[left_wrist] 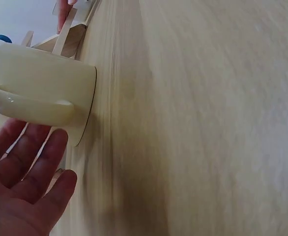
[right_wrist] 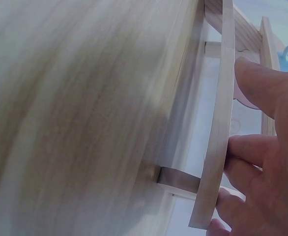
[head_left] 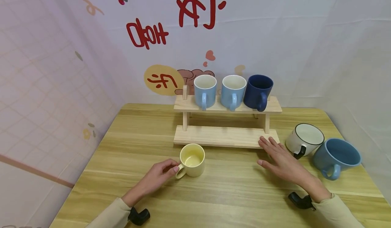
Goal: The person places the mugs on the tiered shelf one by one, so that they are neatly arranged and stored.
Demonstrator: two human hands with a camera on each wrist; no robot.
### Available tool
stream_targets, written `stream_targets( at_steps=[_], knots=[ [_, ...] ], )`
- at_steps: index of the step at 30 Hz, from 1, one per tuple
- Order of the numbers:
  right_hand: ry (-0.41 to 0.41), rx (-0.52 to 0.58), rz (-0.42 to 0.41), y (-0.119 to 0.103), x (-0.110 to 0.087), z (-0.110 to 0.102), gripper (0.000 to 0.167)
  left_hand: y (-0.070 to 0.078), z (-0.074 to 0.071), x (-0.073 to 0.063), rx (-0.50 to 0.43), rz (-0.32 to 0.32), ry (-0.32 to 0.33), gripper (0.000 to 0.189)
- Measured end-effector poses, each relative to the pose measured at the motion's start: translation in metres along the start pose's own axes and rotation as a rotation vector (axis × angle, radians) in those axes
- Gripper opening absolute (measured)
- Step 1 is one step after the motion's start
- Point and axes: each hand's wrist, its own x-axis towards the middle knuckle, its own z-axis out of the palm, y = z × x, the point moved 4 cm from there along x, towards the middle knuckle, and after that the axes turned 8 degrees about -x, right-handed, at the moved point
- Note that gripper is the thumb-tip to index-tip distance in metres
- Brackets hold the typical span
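Head view: a yellow mug (head_left: 193,163) is set upright on a wood-grained table (head_left: 232,194), left of centre, just in front of a pale wooden two-tier rack (head_left: 220,110). Its mouth is turned upward, its long axis is vertical, and its curved handle (head_left: 181,174) is pointed left and toward the person. The handle is met by the left hand (head_left: 157,177), with thumb and forefinger close against it; whether it is truly pinched cannot be told, since some fingertips are hidden behind the handle in the left wrist view, where both mug and hand are cropped by the left edge. The right hand (head_left: 284,162) is held open and loosely spread, its fingertips rested on the right end of the lower shelf (head_left: 210,136); in the right wrist view it is cut off at the right edge. The rack is stretched left to right, its flat boards carried on squared posts, the rear ones partly hidden. Its upper tier is lined with two light-blue mugs (head_left: 200,92) and a navy mug (head_left: 255,92), all rounded cylinders. Beyond the right hand are placed a black-rimmed white mug (head_left: 296,141), its handle tip hard to make out, and a wide slate-blue mug (head_left: 326,163). Both beige sleeves (head_left: 114,214) are cut off by the lower edge.
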Motion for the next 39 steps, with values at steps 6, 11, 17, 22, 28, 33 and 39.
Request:
stream_targets(
  at_steps=[6,11,17,22,28,33,39],
  knots=[
    [0.011,-0.005,-0.002,0.002,-0.002,0.001,0.072,-0.012,0.005,0.003,-0.124,-0.001,-0.045,0.029],
    [0.019,-0.016,-0.001,0.004,-0.003,0.002,0.073,-0.012,0.013,0.006,-0.242,-0.021,-0.077,0.038],
    [0.020,-0.018,0.000,0.005,-0.003,0.001,0.073,-0.010,0.020,0.007,-0.280,-0.061,-0.089,0.043],
    [0.020,-0.012,0.000,0.004,-0.003,0.000,0.073,-0.008,0.024,0.008,-0.299,-0.064,-0.066,0.043],
    [0.012,-0.010,0.005,0.005,-0.001,0.001,0.073,-0.006,0.026,0.008,-0.320,-0.061,-0.022,0.042],
    [0.008,-0.001,0.001,0.005,0.000,0.002,0.072,-0.005,0.030,0.006,-0.348,-0.081,0.006,0.043],
    [0.001,0.004,0.004,0.005,0.000,0.002,0.073,0.000,0.033,0.004,-0.377,-0.089,0.041,0.045]
  ],
)
